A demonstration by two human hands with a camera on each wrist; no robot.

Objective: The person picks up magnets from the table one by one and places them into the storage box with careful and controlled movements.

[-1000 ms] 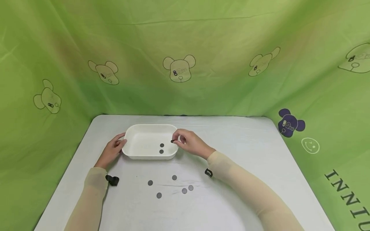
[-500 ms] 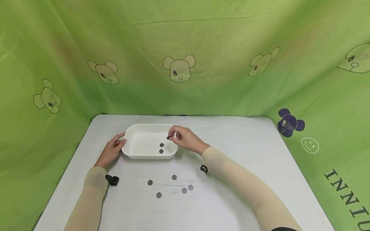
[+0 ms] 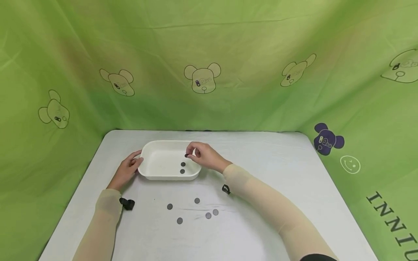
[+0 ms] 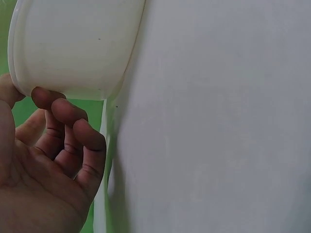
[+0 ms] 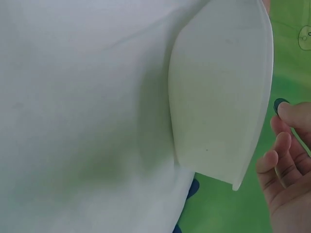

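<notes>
A white oblong plastic basin (image 3: 163, 177) stands on the table with two small dark grey discs (image 3: 183, 164) lying on its floor toward the right. My left hand (image 3: 125, 171) holds the basin's left end, the thumb at the rim and the fingertips (image 4: 70, 111) against the outer wall. Over the right part of the basin, my right hand (image 3: 209, 158) pinches another dark disc (image 3: 186, 155) between thumb and finger. The right wrist view shows this pinched disc (image 5: 280, 105) above the rim, clear of the wall.
Several grey discs (image 3: 179, 220) lie scattered on the white-covered table (image 3: 147, 235) in front of the basin. Green cloth (image 3: 248, 101) printed with bear heads hangs behind and at both sides. Each wrist carries a black camera mount (image 3: 127, 204).
My right hand has moved left, from the basin's right rim to farther over its inside, still pinching the disc. The left hand, basin and other discs look unmoved.
</notes>
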